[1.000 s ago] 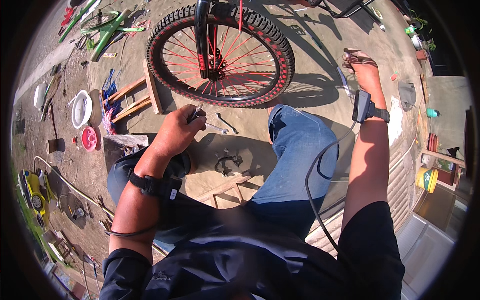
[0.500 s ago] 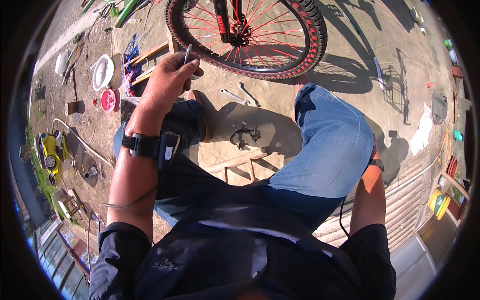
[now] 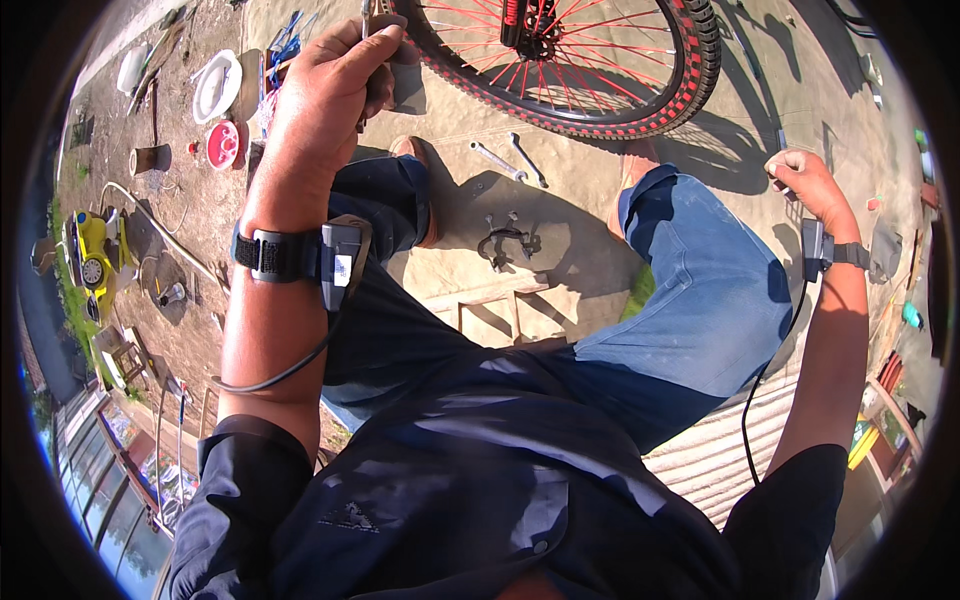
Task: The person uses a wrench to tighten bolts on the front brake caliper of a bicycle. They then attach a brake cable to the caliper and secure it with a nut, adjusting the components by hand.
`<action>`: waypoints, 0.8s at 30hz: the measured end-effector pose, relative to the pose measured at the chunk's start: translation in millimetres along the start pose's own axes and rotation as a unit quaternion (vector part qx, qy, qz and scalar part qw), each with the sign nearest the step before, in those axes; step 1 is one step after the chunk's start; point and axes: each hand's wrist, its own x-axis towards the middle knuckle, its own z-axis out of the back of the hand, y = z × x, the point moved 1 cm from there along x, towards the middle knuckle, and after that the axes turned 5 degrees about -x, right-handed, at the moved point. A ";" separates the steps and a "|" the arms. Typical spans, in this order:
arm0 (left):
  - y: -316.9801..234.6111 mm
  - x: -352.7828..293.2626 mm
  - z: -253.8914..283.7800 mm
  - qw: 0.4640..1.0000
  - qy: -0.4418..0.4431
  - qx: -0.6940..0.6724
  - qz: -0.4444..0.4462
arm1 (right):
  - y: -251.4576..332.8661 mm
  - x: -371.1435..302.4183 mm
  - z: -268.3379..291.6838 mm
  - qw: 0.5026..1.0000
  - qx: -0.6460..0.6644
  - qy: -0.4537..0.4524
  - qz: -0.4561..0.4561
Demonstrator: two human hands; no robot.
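Note:
My left hand is closed around a slim metal tool, raised beside the lower left of a bicycle wheel with red spokes and a black-and-red rim. The tool's tip points up past my thumb; the rest is hidden in my fist. Out to the right, my right hand has its fingers pinched together. A narrow grey strip shows just above those fingers; I cannot tell whether they grip it or it lies behind. Two wrenches lie on the ground between my feet.
A black brake-like part rests on the concrete near a wooden frame. To the left are a white basin, a pink bowl and a yellow toy car. A cable runs along my left forearm.
My right hand has come out from beside my right knee and reached forward to the right, fingers pinched. My left hand, still holding the slim tool, sits higher in view. The view has shifted.

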 end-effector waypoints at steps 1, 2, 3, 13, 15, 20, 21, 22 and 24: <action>0.1 1.1 4.4 1.000 0.001 -0.016 -0.011 | 38.3 3.1 0.0 0.997 -0.054 0.040 0.036; 0.9 0.8 10.5 0.999 -0.003 -0.028 -0.021 | 74.2 11.9 -9.7 0.988 -0.103 0.085 0.076; 3.3 2.3 16.4 0.998 -0.002 -0.046 -0.031 | 106.9 17.1 -22.7 0.974 -0.153 0.134 0.103; -45.3 -14.9 20.5 0.975 -0.155 -0.157 0.029 | 209.7 91.8 -313.0 0.925 -0.240 0.222 0.192; -40.4 -14.9 32.0 0.965 -0.163 -0.201 0.051 | 196.0 87.6 -363.7 0.938 -0.208 0.184 0.209; -33.8 -8.3 52.6 0.939 -0.184 -0.268 0.114 | 172.9 81.0 -418.3 0.925 -0.259 0.238 0.144; -33.2 -6.4 55.9 0.935 -0.188 -0.276 0.123 | 172.2 83.0 -423.8 0.923 -0.269 0.241 0.135; -31.4 -6.3 58.9 0.933 -0.204 -0.266 0.132 | 171.4 84.7 -429.9 0.920 -0.279 0.244 0.126; -28.4 -5.9 63.9 0.932 -0.205 -0.266 0.136 | 177.3 88.1 -430.9 0.922 -0.286 0.224 0.130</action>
